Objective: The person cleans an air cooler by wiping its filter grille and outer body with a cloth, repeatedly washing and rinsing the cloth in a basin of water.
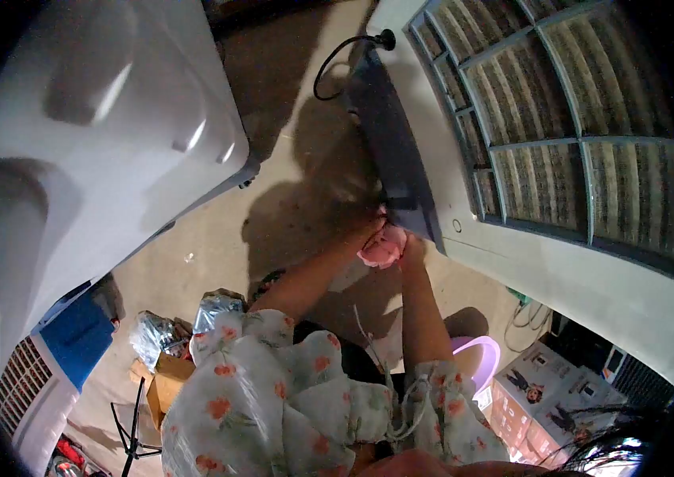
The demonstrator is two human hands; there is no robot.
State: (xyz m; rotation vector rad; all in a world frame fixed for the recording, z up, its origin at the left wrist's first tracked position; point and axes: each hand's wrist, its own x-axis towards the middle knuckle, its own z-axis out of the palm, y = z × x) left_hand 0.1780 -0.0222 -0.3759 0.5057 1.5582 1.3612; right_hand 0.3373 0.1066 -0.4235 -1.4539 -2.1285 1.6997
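Observation:
A pink cloth [384,249] is bunched between my two hands, low by the dark grey base [395,151] of a large white appliance with a slatted grille. My left hand [372,223] is beside the cloth at the base's lower corner; its fingers are in shadow and partly hidden. My right hand [414,244] meets the cloth's right side, closed around its edge. Whether the left fingers also grip the cloth is too dim to tell. A black cable [322,71] loops out of the appliance's side, farther up.
The striped grille [528,103] fills the upper right. A big white moulded housing [106,103] stands on the left. Near my legs are a cardboard box [168,380], foil-like bags [158,332], a purple basin [486,362], a printed carton [547,389] and a black stand [134,441].

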